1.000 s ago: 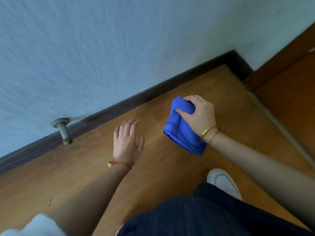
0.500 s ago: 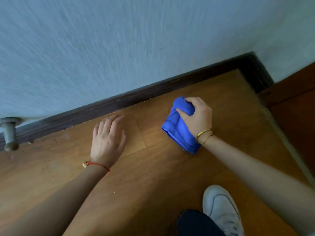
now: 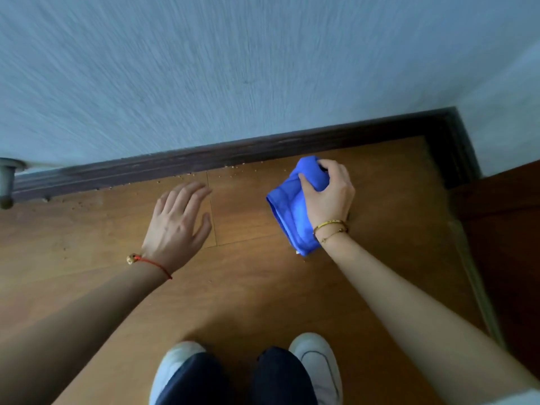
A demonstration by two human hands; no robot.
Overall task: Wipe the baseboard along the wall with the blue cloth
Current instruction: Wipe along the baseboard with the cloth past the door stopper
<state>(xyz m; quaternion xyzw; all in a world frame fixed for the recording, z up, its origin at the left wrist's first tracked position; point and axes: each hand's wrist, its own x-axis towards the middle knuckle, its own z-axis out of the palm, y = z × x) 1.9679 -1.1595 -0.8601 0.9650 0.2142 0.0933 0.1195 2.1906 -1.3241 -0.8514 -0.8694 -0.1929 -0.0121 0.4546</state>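
A dark brown baseboard (image 3: 233,153) runs along the foot of the pale wall and turns a corner at the right. My right hand (image 3: 328,197) grips a bunched blue cloth (image 3: 289,209), held just above the wooden floor a short way in front of the baseboard. The cloth's top end is near the baseboard without touching it. My left hand (image 3: 178,223) hovers flat over the floor to the left, fingers spread, holding nothing.
A metal door stopper (image 3: 6,182) sticks out from the wall at the far left. Crumbs of debris (image 3: 233,168) lie along the foot of the baseboard. A darker wood threshold (image 3: 502,229) lies to the right. My two white shoes (image 3: 318,366) stand at the bottom.
The view has swung right, so the door stopper slid to the left edge and both shoes came into sight. My hands stay near the baseboard, the right still gripping the cloth.
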